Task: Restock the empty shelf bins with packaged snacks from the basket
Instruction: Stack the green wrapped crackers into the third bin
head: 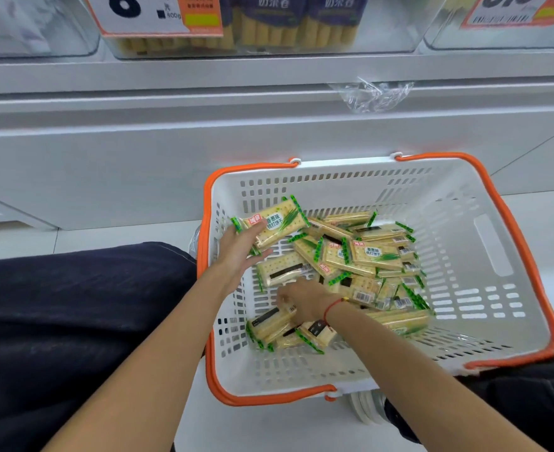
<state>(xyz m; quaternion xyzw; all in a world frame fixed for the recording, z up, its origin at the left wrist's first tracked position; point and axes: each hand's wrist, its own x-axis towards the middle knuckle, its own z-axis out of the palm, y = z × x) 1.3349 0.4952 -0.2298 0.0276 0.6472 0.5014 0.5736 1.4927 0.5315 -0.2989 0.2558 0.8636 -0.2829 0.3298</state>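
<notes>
Here the left hand [239, 252] holds a cracker pack [274, 225] tilted up-right.

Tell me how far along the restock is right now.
Early to midway, at best. Done: nothing I can confirm; the one shelf bin clearly seen holds roll snacks. In hand: the left hand holds a stack of cracker packets over the basket; the right hand reaches for more packets. Left: a sizeable pile of cracker packets remains in the basket.
</notes>
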